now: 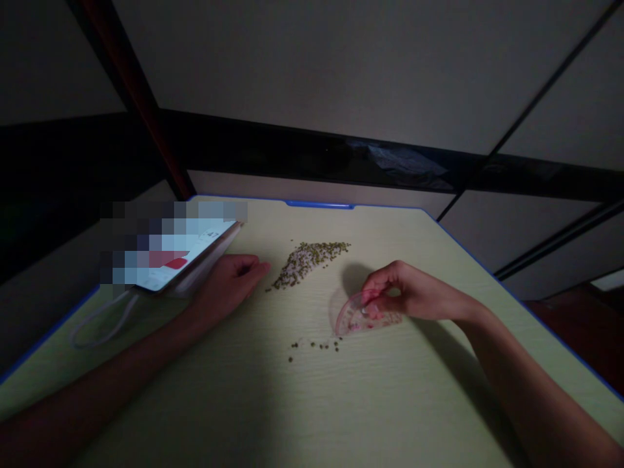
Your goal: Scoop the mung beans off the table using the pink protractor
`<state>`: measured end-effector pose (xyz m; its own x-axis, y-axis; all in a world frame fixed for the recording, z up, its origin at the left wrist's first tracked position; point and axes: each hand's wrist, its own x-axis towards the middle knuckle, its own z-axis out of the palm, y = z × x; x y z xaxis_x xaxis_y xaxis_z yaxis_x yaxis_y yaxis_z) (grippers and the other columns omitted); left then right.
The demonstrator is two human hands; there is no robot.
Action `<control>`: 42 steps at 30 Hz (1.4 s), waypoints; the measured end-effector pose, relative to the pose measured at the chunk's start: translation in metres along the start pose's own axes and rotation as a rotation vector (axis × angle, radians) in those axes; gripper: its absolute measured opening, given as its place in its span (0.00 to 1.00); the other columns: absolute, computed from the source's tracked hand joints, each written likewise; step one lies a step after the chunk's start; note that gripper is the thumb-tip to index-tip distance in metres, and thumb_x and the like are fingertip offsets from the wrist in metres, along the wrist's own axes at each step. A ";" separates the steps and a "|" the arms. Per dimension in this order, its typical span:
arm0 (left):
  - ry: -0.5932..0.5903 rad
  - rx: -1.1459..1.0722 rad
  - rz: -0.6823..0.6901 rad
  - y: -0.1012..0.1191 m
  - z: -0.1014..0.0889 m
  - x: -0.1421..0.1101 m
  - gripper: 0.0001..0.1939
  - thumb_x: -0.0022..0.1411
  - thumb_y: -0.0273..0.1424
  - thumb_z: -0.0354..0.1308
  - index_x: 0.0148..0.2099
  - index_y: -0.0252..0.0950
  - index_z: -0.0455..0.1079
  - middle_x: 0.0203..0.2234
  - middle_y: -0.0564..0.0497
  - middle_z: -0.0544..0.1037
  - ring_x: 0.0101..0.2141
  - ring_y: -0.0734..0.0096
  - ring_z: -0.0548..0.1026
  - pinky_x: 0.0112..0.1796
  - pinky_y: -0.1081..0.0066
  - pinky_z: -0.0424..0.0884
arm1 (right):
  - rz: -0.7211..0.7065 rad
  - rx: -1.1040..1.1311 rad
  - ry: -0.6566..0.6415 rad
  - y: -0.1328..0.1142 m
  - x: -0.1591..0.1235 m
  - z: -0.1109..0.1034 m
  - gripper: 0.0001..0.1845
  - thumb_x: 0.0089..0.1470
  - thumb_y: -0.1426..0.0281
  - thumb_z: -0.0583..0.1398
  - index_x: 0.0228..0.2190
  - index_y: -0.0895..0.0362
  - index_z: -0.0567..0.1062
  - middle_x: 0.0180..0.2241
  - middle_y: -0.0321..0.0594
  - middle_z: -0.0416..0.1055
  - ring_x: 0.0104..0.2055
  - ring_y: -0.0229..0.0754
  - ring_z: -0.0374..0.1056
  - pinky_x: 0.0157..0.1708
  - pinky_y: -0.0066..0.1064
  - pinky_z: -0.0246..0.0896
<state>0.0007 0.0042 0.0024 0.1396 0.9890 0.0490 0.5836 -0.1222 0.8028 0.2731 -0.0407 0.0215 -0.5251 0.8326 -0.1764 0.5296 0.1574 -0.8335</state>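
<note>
My left hand [234,276] rests on the table with its fingers curled closed, and nothing shows in them. Beside its thumb lies a loose pile of small green beans mixed with pale grains [309,260]. To the right of the pile, my right hand [397,292] pinches a see-through pink half-round plastic piece [348,320] by its upper side. Reddish marks or bits show on or through this plastic; which of these I cannot tell. Its lower edge is close to the tabletop. Several stray beans [322,346] lie in a line left of and below it.
A lit phone [195,250], partly blurred out, leans on a stand at the left. A white cable [104,338] loops from it. The pale wood-look table [312,416] has a blue edge and a blue handle [319,205] at the back. Cabinet panels [312,65] rise behind.
</note>
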 end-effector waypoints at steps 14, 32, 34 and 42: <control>-0.002 0.043 -0.007 0.004 -0.002 -0.001 0.17 0.48 0.39 0.49 0.13 0.39 0.53 0.07 0.59 0.57 0.13 0.77 0.56 0.19 0.72 0.53 | -0.024 0.015 -0.009 -0.008 0.001 0.010 0.07 0.44 0.81 0.58 0.25 0.62 0.76 0.22 0.36 0.72 0.23 0.32 0.65 0.21 0.22 0.59; -0.044 0.026 -0.002 0.004 -0.002 -0.003 0.17 0.53 0.36 0.48 0.15 0.38 0.53 0.08 0.61 0.56 0.15 0.78 0.56 0.21 0.74 0.53 | -0.006 0.000 -0.018 -0.014 0.001 0.014 0.07 0.44 0.81 0.58 0.27 0.65 0.76 0.25 0.41 0.73 0.26 0.36 0.68 0.26 0.25 0.64; -0.035 0.028 -0.006 0.004 -0.002 -0.003 0.18 0.52 0.37 0.49 0.14 0.38 0.52 0.08 0.61 0.55 0.14 0.78 0.55 0.20 0.73 0.53 | -0.011 0.002 -0.026 -0.014 0.001 0.014 0.07 0.44 0.81 0.58 0.27 0.64 0.76 0.24 0.40 0.73 0.26 0.35 0.67 0.26 0.25 0.63; -0.021 0.039 0.012 0.001 -0.001 -0.001 0.18 0.49 0.39 0.48 0.14 0.38 0.53 0.07 0.60 0.56 0.13 0.78 0.56 0.19 0.73 0.54 | 0.000 0.016 0.011 -0.015 0.002 0.015 0.08 0.43 0.81 0.58 0.27 0.64 0.77 0.24 0.40 0.73 0.25 0.35 0.67 0.25 0.25 0.63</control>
<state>0.0000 0.0034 0.0036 0.1629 0.9856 0.0459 0.6122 -0.1374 0.7787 0.2540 -0.0492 0.0257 -0.5176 0.8385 -0.1702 0.5188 0.1493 -0.8417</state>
